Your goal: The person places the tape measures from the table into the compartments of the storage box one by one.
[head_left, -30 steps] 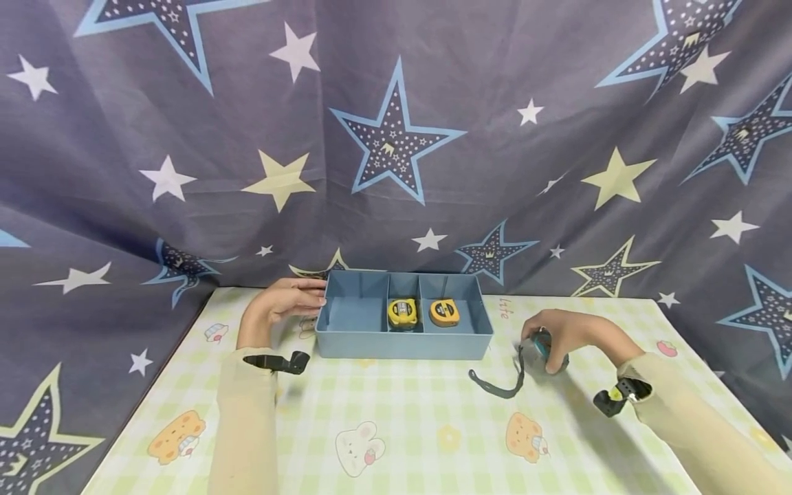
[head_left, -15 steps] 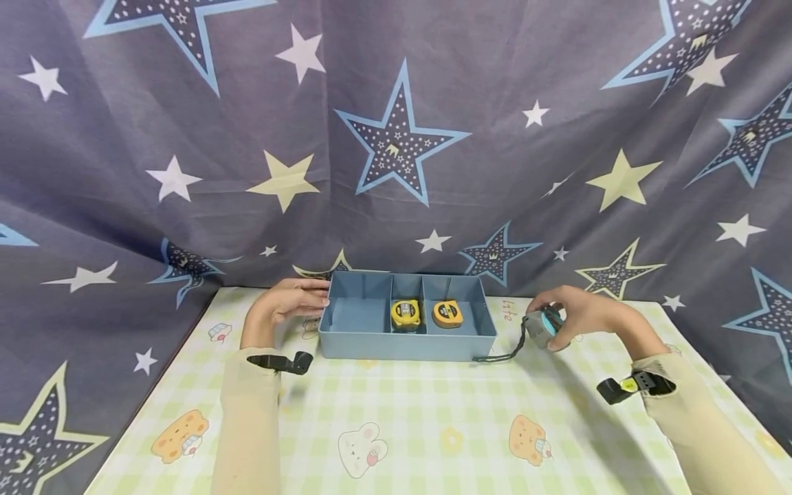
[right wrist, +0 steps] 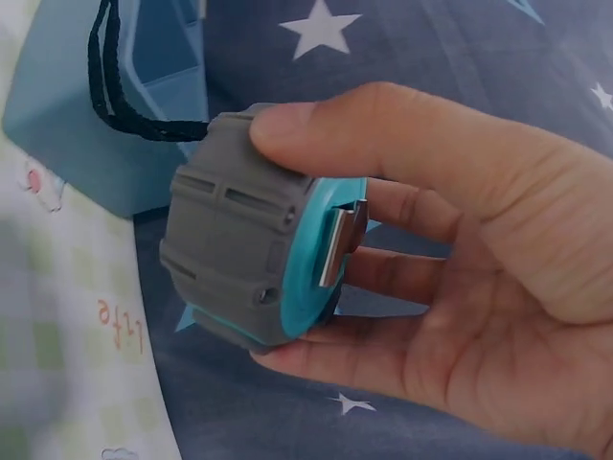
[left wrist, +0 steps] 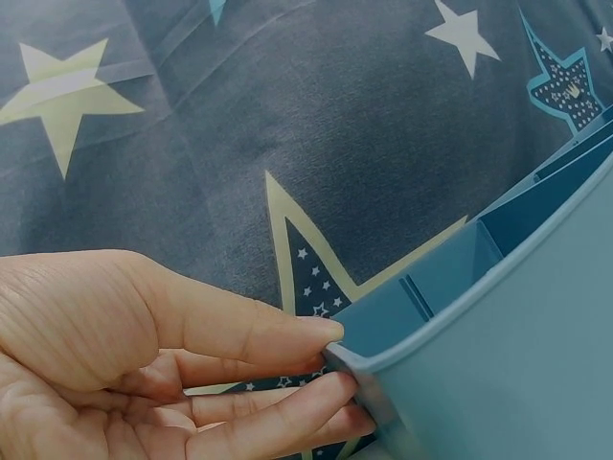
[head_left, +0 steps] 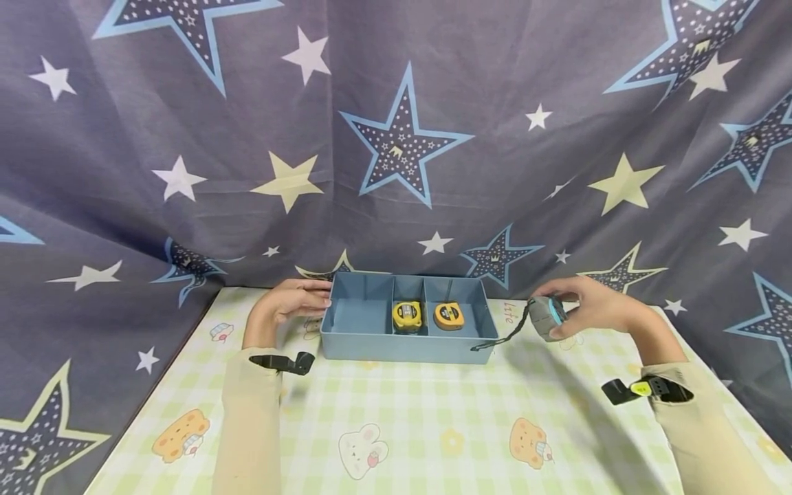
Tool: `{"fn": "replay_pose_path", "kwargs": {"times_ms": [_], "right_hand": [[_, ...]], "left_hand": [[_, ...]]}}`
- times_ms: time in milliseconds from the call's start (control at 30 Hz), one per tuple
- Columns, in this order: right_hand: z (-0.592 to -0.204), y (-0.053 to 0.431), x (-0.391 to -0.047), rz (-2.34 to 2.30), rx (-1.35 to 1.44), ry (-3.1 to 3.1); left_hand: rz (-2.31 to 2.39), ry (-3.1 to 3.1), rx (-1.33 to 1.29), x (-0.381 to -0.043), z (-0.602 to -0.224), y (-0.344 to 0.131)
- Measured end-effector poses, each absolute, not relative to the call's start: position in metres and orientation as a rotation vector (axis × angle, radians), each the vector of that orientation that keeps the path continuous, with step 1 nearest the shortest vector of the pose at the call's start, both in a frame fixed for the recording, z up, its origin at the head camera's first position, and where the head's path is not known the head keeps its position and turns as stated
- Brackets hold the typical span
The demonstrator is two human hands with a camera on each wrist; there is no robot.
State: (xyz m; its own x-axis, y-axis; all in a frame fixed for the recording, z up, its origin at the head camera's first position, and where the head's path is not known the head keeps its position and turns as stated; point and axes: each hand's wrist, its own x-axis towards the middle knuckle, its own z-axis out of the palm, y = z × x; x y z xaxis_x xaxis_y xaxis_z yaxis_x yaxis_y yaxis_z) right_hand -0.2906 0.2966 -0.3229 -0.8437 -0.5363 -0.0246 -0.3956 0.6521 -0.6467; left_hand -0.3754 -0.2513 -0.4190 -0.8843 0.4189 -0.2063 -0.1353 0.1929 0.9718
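Note:
My right hand (head_left: 594, 302) holds a grey and teal tape measure (right wrist: 230, 230) between thumb and fingers, above the table to the right of the box. A black wrist strap (head_left: 510, 335) hangs from it towards the box's right front corner. In the right wrist view a metal clip (right wrist: 340, 244) shows on its teal side. My left hand (head_left: 289, 302) touches the left end of a blue-grey divided box (head_left: 402, 348), its fingertips at the corner in the left wrist view. One yellow tape measure (head_left: 407, 314) lies in the middle compartment, an orange-yellow tape measure (head_left: 448, 315) in the right one.
A green-checked tablecloth (head_left: 297, 426) with cartoon prints covers the table. Behind the box hangs a dark star-patterned curtain (head_left: 247, 124). Black wrist cameras (head_left: 303, 363) sit at both cuffs. The box's left compartment (head_left: 361, 313) holds nothing visible.
My right hand has lifted the grey and teal tape measure off the table, and its strap has swung up to the box's corner. The left hand stays at the box.

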Motion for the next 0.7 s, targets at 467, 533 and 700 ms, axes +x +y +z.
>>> {"fn": "replay_pose_path", "kwargs": {"times_ms": [467,533,700], "right_hand": [[-0.322,0.293,-0.286,-1.229,-0.738,2.543],[-0.321,0.291,-0.286,-1.243,-0.748,2.532],[-0.315,0.285,-0.287,-1.280,-0.794,2.497]], "left_hand": [[1.743,2.053,0.253,-0.375,-0.419,-0.250],[1.740,2.057,0.250,-0.375,-0.419,-0.250],[1.738,2.061,0.248,-0.375,-0.419,-0.250]]}}
